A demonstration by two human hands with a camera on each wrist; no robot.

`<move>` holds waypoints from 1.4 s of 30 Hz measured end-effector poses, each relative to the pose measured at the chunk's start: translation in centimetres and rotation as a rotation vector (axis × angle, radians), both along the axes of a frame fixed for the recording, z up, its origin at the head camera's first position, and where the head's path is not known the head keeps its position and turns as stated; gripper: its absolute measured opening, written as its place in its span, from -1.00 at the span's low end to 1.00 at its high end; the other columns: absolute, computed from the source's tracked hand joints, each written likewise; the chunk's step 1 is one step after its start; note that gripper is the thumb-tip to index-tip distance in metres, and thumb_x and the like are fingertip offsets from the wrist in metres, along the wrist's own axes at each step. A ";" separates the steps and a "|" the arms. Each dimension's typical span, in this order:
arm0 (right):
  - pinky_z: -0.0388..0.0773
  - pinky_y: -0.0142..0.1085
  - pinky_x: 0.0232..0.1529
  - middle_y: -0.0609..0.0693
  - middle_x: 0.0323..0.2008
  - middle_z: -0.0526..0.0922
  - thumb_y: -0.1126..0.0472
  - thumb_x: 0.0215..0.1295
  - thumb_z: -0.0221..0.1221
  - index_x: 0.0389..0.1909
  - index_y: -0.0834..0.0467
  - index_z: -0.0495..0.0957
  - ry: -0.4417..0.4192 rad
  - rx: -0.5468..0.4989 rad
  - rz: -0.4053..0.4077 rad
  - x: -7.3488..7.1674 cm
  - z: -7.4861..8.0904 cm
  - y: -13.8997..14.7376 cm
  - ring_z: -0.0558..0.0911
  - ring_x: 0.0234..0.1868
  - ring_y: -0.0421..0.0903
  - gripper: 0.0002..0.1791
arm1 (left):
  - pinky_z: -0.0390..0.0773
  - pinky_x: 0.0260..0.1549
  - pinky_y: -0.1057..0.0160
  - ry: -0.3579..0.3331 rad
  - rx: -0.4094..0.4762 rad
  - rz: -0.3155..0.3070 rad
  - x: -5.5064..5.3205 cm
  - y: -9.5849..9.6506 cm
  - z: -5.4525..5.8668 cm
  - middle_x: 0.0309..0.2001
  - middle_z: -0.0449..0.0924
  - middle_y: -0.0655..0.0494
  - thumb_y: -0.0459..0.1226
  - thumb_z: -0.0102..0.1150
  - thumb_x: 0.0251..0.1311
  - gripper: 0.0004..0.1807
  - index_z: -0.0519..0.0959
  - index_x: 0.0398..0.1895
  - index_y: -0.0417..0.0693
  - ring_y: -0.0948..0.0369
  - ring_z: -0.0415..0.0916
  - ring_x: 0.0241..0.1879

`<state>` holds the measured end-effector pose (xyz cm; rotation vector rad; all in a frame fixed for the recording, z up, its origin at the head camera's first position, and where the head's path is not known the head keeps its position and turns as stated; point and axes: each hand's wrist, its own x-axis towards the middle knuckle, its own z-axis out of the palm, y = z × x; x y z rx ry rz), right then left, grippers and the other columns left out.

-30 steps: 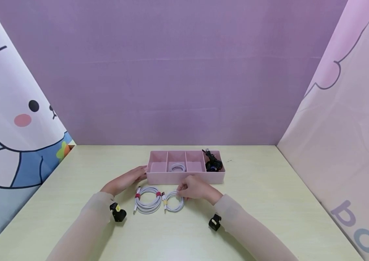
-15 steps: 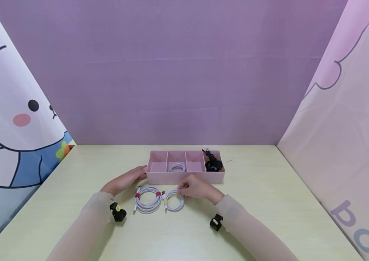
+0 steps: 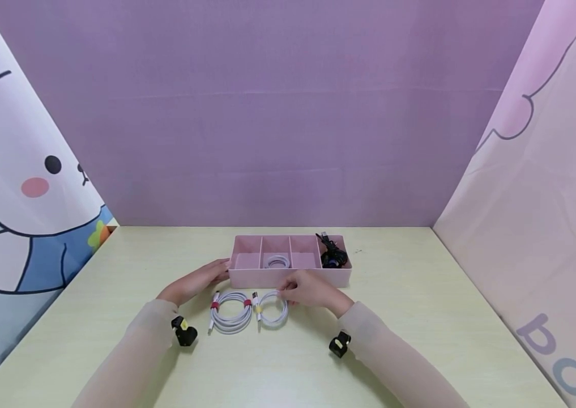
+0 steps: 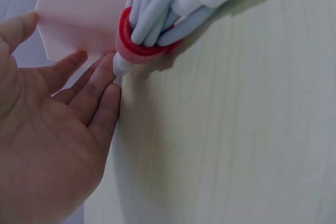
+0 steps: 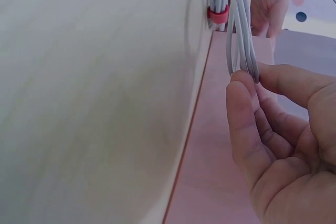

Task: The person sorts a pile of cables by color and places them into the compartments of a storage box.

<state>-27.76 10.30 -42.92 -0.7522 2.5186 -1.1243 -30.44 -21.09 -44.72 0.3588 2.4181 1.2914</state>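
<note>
In the head view my right hand (image 3: 310, 289) pinches the right edge of a small coil of white charging cable (image 3: 274, 322) with a yellow tie. The right wrist view shows this cable (image 5: 242, 30) between thumb and fingertip, standing off the table with its shadow beside it. My left hand (image 3: 198, 281) rests against the left end of a pink divided box (image 3: 288, 277). In the left wrist view the left hand's fingers (image 4: 58, 72) lie fairly straight, thumb and fingertips touching the box wall (image 4: 84, 3). A larger white cable coil (image 3: 231, 326) with red ties lies in front of the box.
Inside the box, a white coiled cable (image 3: 278, 260) sits in the second compartment from the left. A black cable bundle (image 3: 334, 258) fills the rightmost one and pokes above the rim. A purple backdrop (image 3: 277, 141) stands behind the pale table (image 3: 400, 294), with printed panels at both sides.
My right hand has raised the yellow-tied coil slightly, and its shape in the head view has shifted a little up and right. The left hand and the box stay put.
</note>
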 end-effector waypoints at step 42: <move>0.64 -0.36 -0.44 -0.07 -0.48 0.70 0.24 0.36 0.28 -0.20 0.26 0.73 0.068 -0.092 -0.067 -1.3 3.7 0.5 0.63 -0.49 -0.20 -0.85 | -0.20 0.44 -0.25 -0.009 0.001 0.001 -0.1 0.1 0.0 0.45 0.29 -0.11 0.20 -0.37 0.54 -0.21 -0.04 0.61 -0.08 -0.11 0.04 0.50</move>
